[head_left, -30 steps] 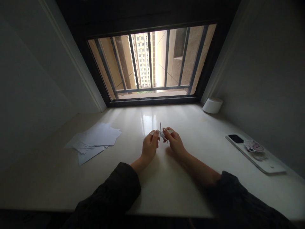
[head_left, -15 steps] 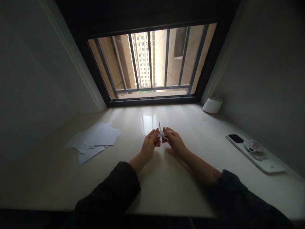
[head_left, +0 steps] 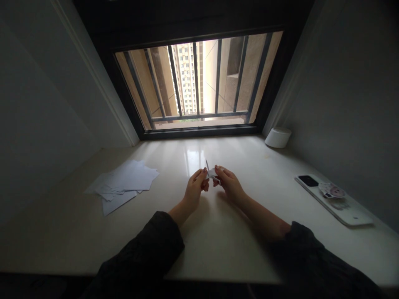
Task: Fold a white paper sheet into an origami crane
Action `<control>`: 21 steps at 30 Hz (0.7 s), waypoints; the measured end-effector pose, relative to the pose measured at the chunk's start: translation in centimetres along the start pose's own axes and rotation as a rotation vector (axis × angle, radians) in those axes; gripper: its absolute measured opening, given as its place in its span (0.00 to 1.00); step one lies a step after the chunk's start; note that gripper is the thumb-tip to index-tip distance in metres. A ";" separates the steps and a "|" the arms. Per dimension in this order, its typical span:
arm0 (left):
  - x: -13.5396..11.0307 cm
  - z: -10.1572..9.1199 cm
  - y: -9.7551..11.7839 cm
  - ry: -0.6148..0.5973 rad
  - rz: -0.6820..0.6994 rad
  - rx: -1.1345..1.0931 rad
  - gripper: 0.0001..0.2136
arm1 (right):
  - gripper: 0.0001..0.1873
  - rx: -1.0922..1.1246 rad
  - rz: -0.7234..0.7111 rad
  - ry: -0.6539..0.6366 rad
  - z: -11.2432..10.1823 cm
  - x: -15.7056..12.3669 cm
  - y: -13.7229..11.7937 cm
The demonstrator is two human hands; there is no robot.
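Observation:
A small folded white paper piece [head_left: 211,172] with a thin point sticking up is held just above the pale tabletop [head_left: 218,241], near its middle. My left hand [head_left: 195,189] pinches the paper's left side with closed fingers. My right hand [head_left: 230,183] pinches its right side, fingers also closed. Both hands meet at the paper, and dark sleeves cover both forearms. Much of the paper is hidden by my fingers.
A loose pile of white paper sheets [head_left: 123,182] lies at the left. A white phone [head_left: 333,199] with a sticker lies face down at the right. A round white object [head_left: 278,137] stands in the back right corner below the barred window [head_left: 199,83].
The paper's upright point has tilted slightly to the left and the wing tips that showed beside my fingers are now tucked in. Both hands stay close together in the same spot.

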State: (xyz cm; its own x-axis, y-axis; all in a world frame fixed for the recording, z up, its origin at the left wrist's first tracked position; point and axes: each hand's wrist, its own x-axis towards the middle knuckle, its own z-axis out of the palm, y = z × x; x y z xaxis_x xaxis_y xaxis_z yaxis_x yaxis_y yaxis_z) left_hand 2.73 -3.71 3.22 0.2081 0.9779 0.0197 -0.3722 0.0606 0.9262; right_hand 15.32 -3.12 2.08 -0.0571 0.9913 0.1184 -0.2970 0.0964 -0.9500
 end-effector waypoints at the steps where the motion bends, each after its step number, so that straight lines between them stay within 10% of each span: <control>1: 0.1 -0.1 0.0 0.021 0.023 0.042 0.19 | 0.17 -0.038 -0.036 0.048 -0.2 0.1 0.0; 10: 0.4 -0.8 0.1 0.151 0.086 0.208 0.19 | 0.18 -0.733 -0.591 0.079 -1.4 -0.1 -1.2; 21: 0.3 -0.9 0.6 0.156 -0.024 0.128 0.22 | 0.12 -0.736 -0.629 0.112 -1.8 0.1 -1.1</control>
State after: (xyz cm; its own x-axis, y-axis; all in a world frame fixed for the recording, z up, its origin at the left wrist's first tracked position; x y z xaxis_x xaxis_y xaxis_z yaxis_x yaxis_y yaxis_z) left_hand 1.79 -3.20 3.46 0.0693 0.9962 -0.0528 -0.2485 0.0685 0.9662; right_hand 17.31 -2.97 2.60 0.0107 0.7387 0.6739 0.4294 0.6053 -0.6703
